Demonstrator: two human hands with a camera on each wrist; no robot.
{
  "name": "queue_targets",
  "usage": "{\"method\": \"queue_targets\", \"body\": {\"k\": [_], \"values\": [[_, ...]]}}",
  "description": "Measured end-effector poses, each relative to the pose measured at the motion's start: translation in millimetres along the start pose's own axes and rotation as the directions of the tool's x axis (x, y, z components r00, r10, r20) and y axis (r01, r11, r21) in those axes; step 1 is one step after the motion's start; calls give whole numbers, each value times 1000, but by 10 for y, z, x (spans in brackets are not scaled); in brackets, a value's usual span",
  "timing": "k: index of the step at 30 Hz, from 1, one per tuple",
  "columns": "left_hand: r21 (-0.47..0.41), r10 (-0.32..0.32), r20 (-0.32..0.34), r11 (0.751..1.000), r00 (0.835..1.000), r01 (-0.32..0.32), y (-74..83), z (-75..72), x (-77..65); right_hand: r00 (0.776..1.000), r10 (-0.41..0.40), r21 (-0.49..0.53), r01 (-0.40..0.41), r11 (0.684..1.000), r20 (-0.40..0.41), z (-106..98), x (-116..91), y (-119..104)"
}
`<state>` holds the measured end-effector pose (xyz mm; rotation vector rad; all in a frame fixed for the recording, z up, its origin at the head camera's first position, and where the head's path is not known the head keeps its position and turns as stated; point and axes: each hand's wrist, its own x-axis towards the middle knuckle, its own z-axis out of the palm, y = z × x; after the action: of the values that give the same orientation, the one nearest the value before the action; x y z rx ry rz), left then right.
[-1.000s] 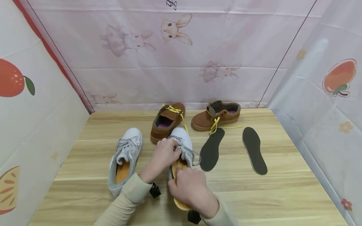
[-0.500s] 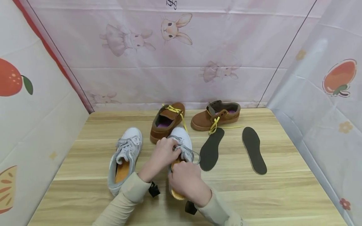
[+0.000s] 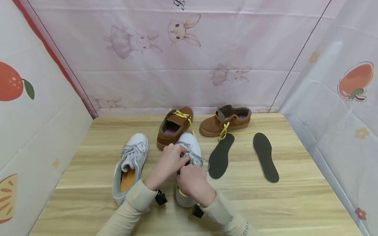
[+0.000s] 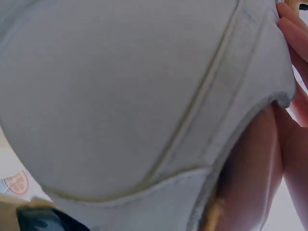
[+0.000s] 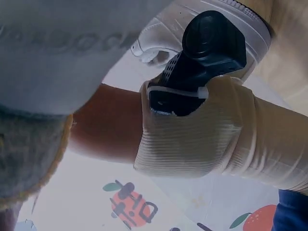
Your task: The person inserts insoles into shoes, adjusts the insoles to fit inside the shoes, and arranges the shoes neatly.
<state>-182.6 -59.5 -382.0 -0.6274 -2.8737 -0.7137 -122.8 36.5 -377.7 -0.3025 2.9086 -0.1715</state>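
Observation:
A white sneaker (image 3: 189, 140) with grey laces stands in the middle of the table, toe pointing away. My left hand (image 3: 170, 159) grips it at the tongue and laces; in the left wrist view, its fingers (image 4: 294, 36) lie along the shoe's opening. My right hand (image 3: 193, 182) is down in the shoe's opening, holding an orange-topped insole (image 3: 182, 193). Most of that insole is hidden under the hand and inside the shoe, with a bit of its heel end showing. In the right wrist view, the insole's grey underside (image 5: 29, 154) appears beside the white shoe upper (image 5: 57, 62).
Another white sneaker (image 3: 138, 141), with an orange insole inside, stands at left. Behind are two brown shoes, one (image 3: 174, 126) near the sneaker's toe and one (image 3: 214, 126) farther right, both with yellow laces. Two dark insoles (image 3: 219, 160) lie flat at right on the wooden table (image 3: 295, 203).
My right hand has moved forward, pushing the orange insole deeper into the sneaker; the heel end that stuck out past the shoe now sits within it. The left hand stays put.

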Motion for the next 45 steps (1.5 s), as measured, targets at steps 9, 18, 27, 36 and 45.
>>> {"method": "queue_targets", "body": {"k": [9, 18, 27, 36, 45], "values": [[35, 21, -23, 999, 1000, -20, -3, 31, -2, 984, -158, -47, 154, 987, -87, -202, -437, 30], [32, 12, -26, 999, 1000, -12, -11, 32, 4, 988, -143, -73, 138, 988, -62, -169, -406, 24], [34, 17, -23, 999, 1000, -16, -21, 28, 13, 997, -60, -47, 62, 997, 45, -46, -136, 15], [29, 22, -28, 999, 999, -21, -1, 22, 10, 986, -49, -117, 68, 991, 159, -15, 23, 7], [35, 35, -35, 999, 999, -34, 2, 17, 8, 995, 6, -133, 8, 991, 104, 102, 178, -19]]}}
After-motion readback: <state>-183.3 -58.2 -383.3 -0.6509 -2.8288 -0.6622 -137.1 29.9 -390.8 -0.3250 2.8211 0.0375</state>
